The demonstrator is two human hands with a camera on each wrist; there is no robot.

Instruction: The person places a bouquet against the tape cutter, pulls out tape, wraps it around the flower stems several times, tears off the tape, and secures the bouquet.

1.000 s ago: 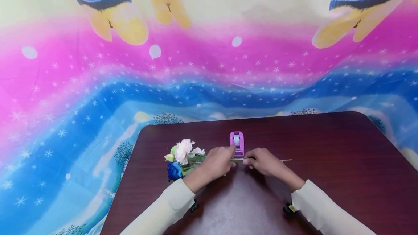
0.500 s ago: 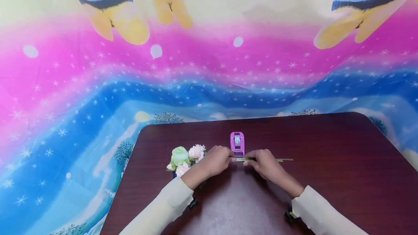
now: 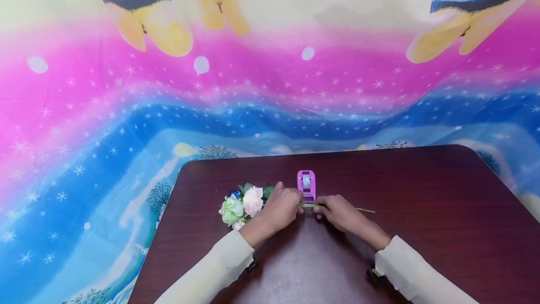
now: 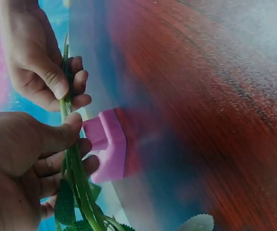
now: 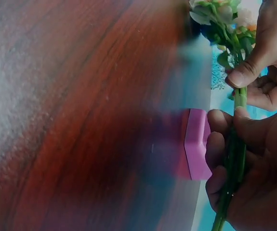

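A small bunch of artificial flowers [image 3: 243, 203] with pale pink, green and blue heads lies to the left on the dark wood table [image 3: 422, 210]. Its green stems [image 3: 310, 206] run rightwards just in front of a pink tape dispenser [image 3: 306, 185]. My left hand [image 3: 281, 208] grips the stems [image 4: 73, 168] next to the flower heads, thumb on top. My right hand [image 3: 339, 210] pinches the same stems [image 5: 234, 159] a little further right. Thin stem ends [image 3: 364, 210] stick out past the right hand. The pink dispenser [image 4: 109, 149] [image 5: 196, 144] sits right behind both hands.
A bright cloth [image 3: 270, 83] with pink and blue bands and cartoon bears hangs behind the table and drapes around its far edge. Cream sleeves [image 3: 219, 266] cover both forearms. The table's rounded far corners show left and right.
The bunch has turned about its stems in my hands: different flower heads now face up, the blue one shifted to the back. Both hands stayed at the stems by the dispenser.
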